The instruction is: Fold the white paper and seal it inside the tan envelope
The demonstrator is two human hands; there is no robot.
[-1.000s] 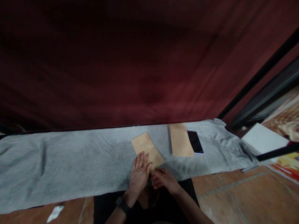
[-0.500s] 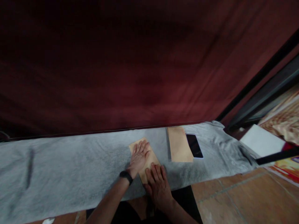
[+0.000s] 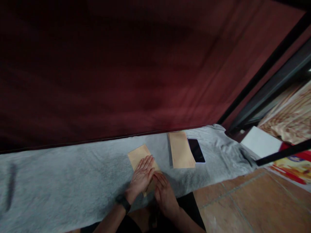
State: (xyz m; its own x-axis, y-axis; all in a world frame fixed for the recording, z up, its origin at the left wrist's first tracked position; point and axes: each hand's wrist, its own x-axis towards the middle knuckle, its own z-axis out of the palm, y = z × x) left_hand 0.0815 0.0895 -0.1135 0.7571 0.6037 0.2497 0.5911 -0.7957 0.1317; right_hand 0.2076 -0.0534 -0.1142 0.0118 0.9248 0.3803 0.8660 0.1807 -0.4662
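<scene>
A tan paper envelope lies slanted on the grey cloth. Across its middle rests my left hand, flat with fingers stretched, a dark band on the wrist. My right hand is at the envelope's right edge, near its lower end, fingers bent together and fingertips close to my left hand. Whether it pinches the paper's edge is hard to see. To the right, more tan envelopes lie in a small stack, and a dark phone sits beside them, touching their right side.
A dark red cloth wall rises behind the grey cloth. At the right stand a black frame bar, a white box and a colourful printed package. Brown floor tiles show at the lower right.
My left hand has slid down the envelope, uncovering more of its upper end. The fingers of my right hand, spread flat before, have drawn together at the right edge. The view has shifted slightly right.
</scene>
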